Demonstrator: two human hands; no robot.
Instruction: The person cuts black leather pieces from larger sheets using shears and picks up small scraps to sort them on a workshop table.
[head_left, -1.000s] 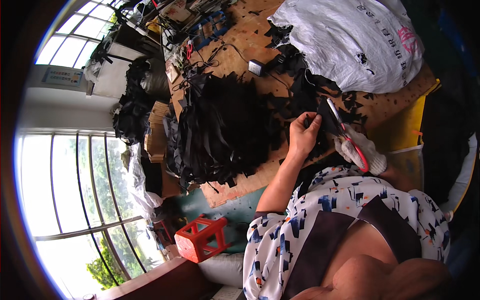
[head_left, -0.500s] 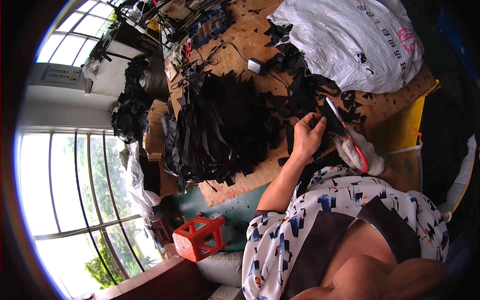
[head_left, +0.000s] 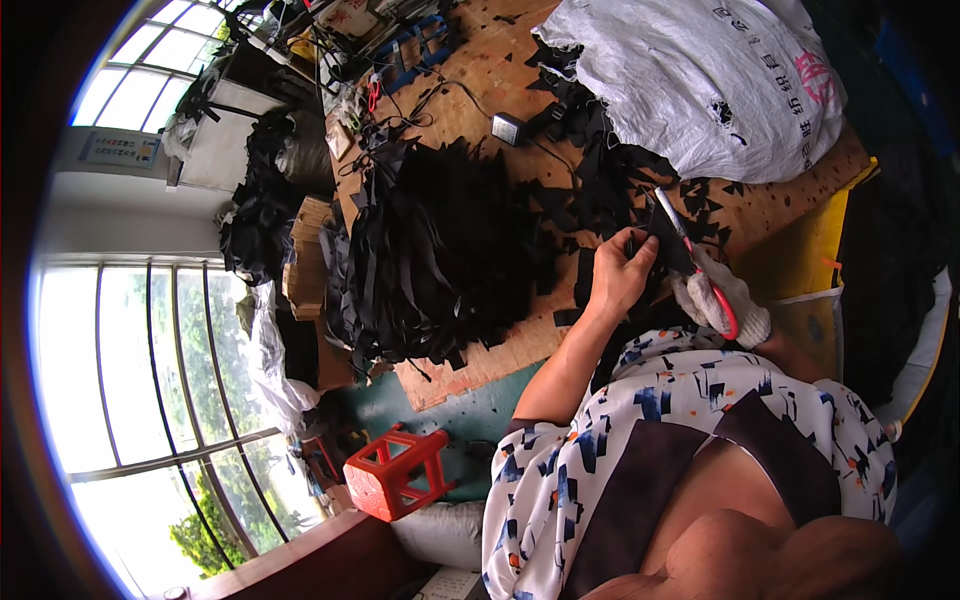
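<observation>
My left hand (head_left: 620, 271) pinches a piece of black fabric (head_left: 668, 240), its thumb and fingers near the piece's left end. My right hand (head_left: 722, 298), in a white knitted glove, grips red-handled scissors (head_left: 725, 312), whose long pale blades (head_left: 673, 214) point up and away from me along the fabric, just right of my left fingers. Behind my hands lies a scatter of small black scraps (head_left: 600, 170) on the wooden table (head_left: 500, 62). A large heap of black strips (head_left: 430, 260) sits to their left.
A white woven sack (head_left: 680, 80) covers the back right; a black adapter (head_left: 508, 128) with cables and a blue crate (head_left: 410, 55) sit farther back. Cardboard pieces (head_left: 308, 260) stand at left. Below are a red stool (head_left: 395, 475), grey bundle and barred window. A yellow panel (head_left: 820, 230) is at right.
My left hand has shifted slightly up and to the right with the fabric. The scissors and gloved hand have moved a little upward. Both grips look the same.
</observation>
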